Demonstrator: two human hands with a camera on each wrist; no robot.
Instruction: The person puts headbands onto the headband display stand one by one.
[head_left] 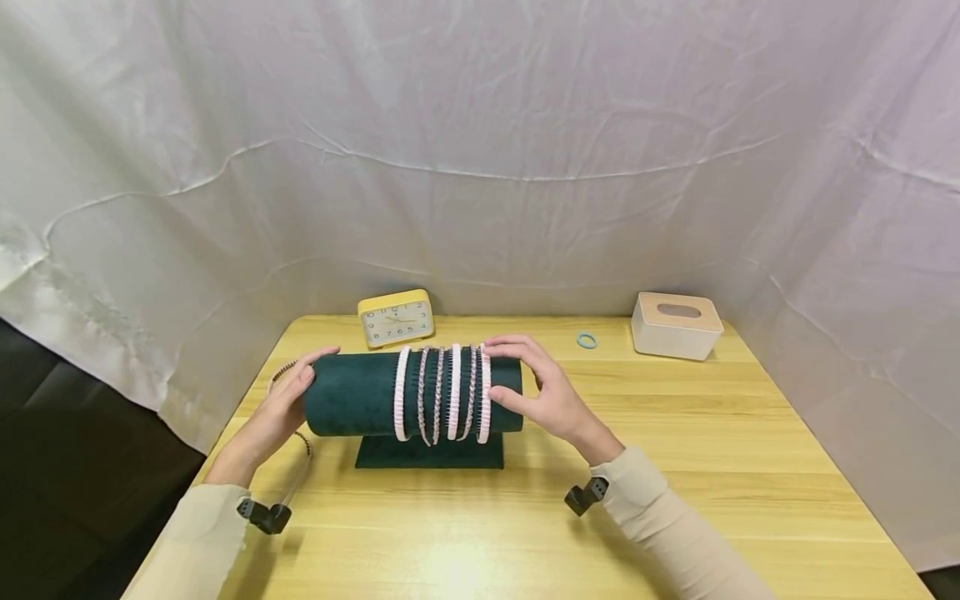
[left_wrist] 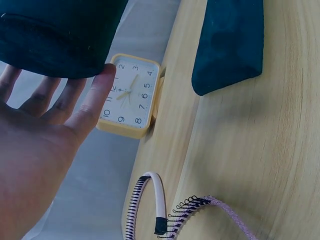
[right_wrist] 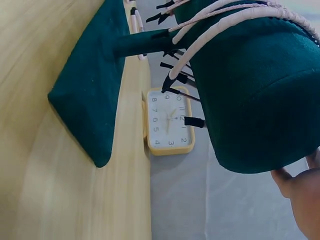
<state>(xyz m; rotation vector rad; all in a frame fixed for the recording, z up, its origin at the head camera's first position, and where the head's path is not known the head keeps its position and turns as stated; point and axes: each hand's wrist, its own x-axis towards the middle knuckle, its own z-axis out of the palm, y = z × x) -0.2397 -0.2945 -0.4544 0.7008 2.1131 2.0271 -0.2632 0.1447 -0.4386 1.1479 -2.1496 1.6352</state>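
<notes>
Head cam's bright, wrist cams kinda dim
White glare on the flat yellow wood tabletop (head_left: 465, 517), soft shadows beside long beige cloth sleeves (head_left: 675, 525)

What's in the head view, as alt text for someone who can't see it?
A person's left grip touches the left end of a dark green roll stand, the right grip the rightmost of its headbands. Behind, on the wooden table, are a yellow clock, blue ring and tissue box.
</notes>
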